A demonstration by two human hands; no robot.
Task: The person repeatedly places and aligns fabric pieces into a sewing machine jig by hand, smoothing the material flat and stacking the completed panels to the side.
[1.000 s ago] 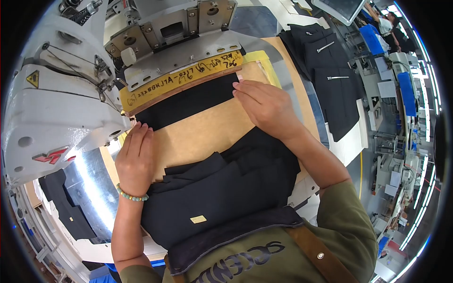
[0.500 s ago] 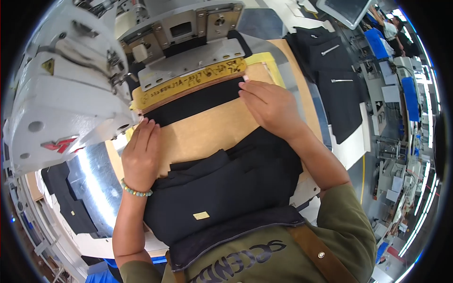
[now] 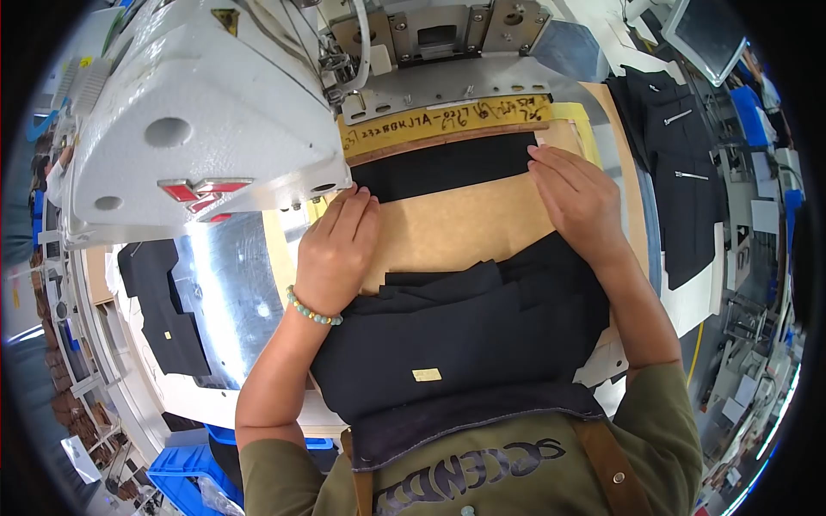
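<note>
Several brown bundles stood in a stack at the far left of the room, and to their right a dark cut piece lay partly on a shiny metal plate over the pale bench. Below the bench sat a blue crate. A white machine head loomed over the upper left. Just beside it, the left hand had its fingers together at the near left end of a black strip; whether that grip pinched or only pressed the cloth, I cannot tell. The strip lay flat on a tan board, along the lower edge of a yellow plate with handwriting. Nearer the body, a black cloth pile covered the board's front. At the strip's right end, the right hand kept a narrow grip, its hold on the cloth equally unclear. Farther right were black pieces with zips, a monitor above them, and a grey floor with a yellow line.
</note>
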